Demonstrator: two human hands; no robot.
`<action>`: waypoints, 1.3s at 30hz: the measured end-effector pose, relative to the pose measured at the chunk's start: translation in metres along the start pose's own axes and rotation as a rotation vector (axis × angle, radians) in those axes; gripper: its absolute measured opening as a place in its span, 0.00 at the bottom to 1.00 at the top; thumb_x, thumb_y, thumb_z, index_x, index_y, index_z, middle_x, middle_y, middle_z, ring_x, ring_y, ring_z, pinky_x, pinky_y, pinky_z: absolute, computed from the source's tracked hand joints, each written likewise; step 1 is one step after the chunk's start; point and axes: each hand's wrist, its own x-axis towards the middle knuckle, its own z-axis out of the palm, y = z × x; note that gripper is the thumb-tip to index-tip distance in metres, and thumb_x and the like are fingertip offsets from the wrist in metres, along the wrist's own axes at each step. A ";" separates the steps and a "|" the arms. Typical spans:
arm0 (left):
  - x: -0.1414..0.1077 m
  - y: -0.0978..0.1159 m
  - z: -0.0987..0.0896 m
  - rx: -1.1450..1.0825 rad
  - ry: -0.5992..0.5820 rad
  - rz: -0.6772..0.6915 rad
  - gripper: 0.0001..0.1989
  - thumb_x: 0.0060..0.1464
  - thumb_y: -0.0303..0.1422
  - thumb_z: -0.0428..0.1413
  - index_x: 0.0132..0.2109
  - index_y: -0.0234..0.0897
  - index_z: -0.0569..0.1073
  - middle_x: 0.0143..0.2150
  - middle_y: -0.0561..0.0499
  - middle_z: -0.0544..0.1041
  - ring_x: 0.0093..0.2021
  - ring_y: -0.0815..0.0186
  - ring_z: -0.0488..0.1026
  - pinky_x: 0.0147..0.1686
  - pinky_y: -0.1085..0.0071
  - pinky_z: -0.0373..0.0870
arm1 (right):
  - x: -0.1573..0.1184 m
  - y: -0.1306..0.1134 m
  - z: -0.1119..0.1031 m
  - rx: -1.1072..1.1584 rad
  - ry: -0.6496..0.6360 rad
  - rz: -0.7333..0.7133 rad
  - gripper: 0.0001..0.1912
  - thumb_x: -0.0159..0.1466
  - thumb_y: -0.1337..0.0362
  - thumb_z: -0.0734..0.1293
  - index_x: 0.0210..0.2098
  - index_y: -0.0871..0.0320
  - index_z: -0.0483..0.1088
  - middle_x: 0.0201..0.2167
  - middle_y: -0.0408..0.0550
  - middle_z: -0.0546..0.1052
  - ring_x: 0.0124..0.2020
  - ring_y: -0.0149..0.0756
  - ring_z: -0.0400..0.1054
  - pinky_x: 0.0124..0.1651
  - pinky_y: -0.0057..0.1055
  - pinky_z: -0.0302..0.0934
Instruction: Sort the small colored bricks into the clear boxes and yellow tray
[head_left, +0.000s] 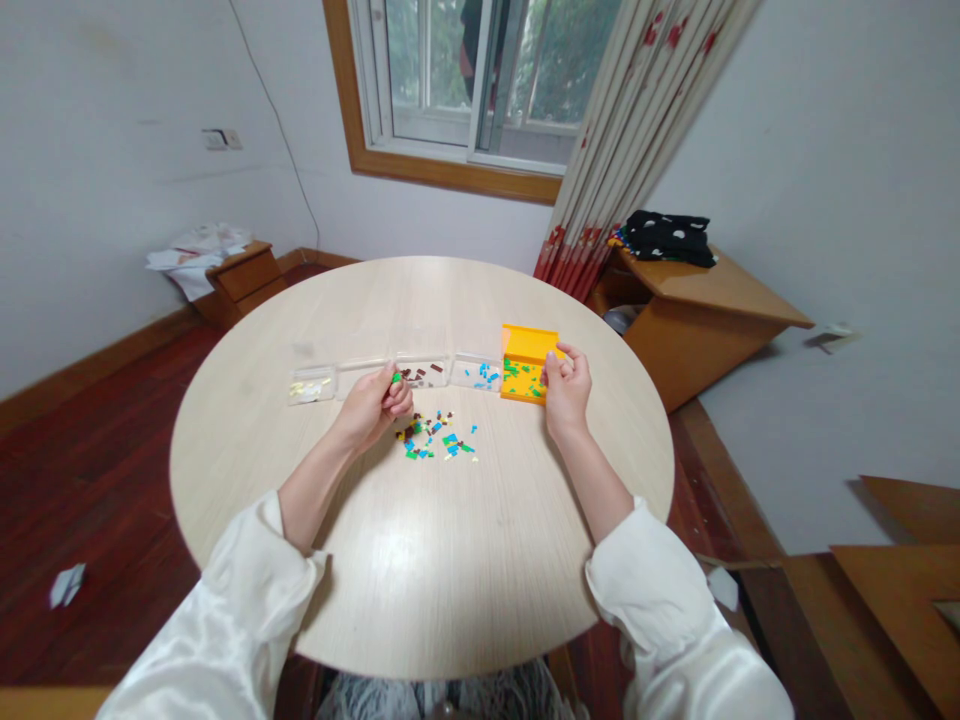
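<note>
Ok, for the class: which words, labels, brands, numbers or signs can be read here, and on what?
None can be read.
Yellow box: no legible lettering.
White pile by the wall: too blurred to tell.
Wall socket: too small to read any marking.

The white sleeves (pixel 217 615) look glossy (loose at the cuffs (pixel 259 535)).
</note>
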 end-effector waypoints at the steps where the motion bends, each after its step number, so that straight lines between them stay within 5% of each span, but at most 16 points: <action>1: 0.000 0.000 0.000 -0.009 -0.006 -0.001 0.24 0.57 0.43 0.51 0.19 0.35 0.57 0.14 0.60 0.51 0.16 0.76 0.52 0.20 0.77 0.54 | 0.000 0.000 0.000 0.003 -0.004 0.001 0.19 0.55 0.50 0.66 0.39 0.54 0.61 0.16 0.32 0.62 0.20 0.26 0.58 0.26 0.25 0.53; 24: 0.004 -0.003 -0.003 -0.206 0.104 -0.030 0.12 0.53 0.34 0.58 0.27 0.30 0.70 0.18 0.55 0.63 0.22 0.74 0.62 0.26 0.75 0.63 | -0.002 -0.003 0.001 0.027 -0.011 0.016 0.19 0.53 0.51 0.68 0.38 0.54 0.61 0.15 0.32 0.63 0.19 0.26 0.58 0.26 0.24 0.53; 39: 0.005 -0.001 -0.001 -0.236 0.143 0.018 0.10 0.56 0.30 0.54 0.32 0.26 0.73 0.14 0.58 0.58 0.18 0.75 0.57 0.21 0.78 0.58 | -0.001 0.000 0.001 -0.005 -0.013 0.027 0.21 0.54 0.49 0.67 0.39 0.56 0.61 0.17 0.33 0.62 0.21 0.27 0.58 0.27 0.26 0.54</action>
